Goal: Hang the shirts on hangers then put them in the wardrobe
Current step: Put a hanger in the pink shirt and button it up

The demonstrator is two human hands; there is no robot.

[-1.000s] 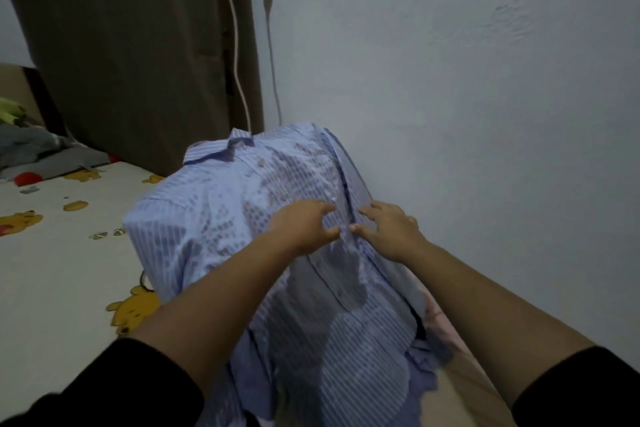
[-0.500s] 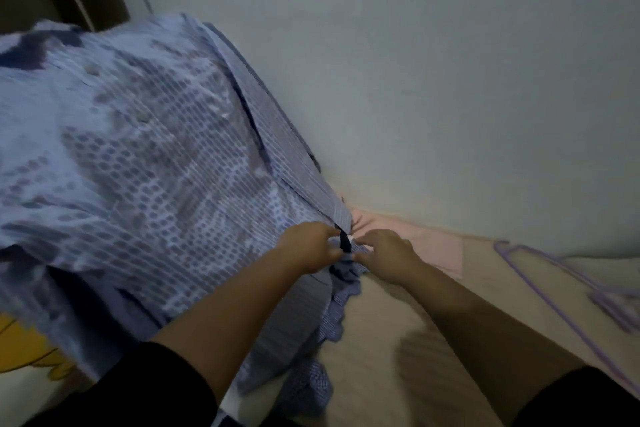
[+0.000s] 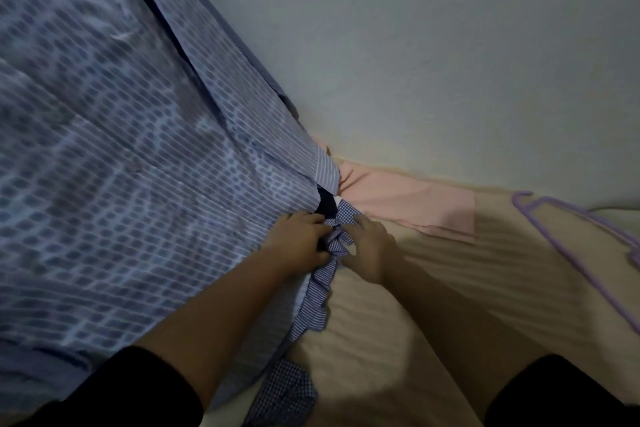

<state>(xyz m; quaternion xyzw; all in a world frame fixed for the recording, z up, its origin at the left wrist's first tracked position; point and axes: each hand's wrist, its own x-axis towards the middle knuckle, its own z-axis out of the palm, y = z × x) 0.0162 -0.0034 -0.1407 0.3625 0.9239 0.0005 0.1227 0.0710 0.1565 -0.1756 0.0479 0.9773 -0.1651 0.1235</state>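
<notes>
A light blue striped shirt [image 3: 114, 156] fills the left half of the view, draped over something hidden beneath it. My left hand [image 3: 299, 241] grips the shirt's lower front edge near the hem. My right hand [image 3: 369, 244] is just to the right, its fingers curled on the same bunched edge where a blue checked fabric [image 3: 318, 298] trails down. A pink shirt [image 3: 412, 203] lies flat on the bed by the wall. Purple hangers [image 3: 575, 246] lie on the bed at the right.
A grey-white wall [image 3: 433, 45] rises close behind the bed. The beige sheet [image 3: 450, 288] spreads under my arms. My black sleeves show at the bottom corners.
My view tilted down and to the right. Both hands slid down the shirt front from mid-chest to the hem. The pink shirt and purple hangers came into view.
</notes>
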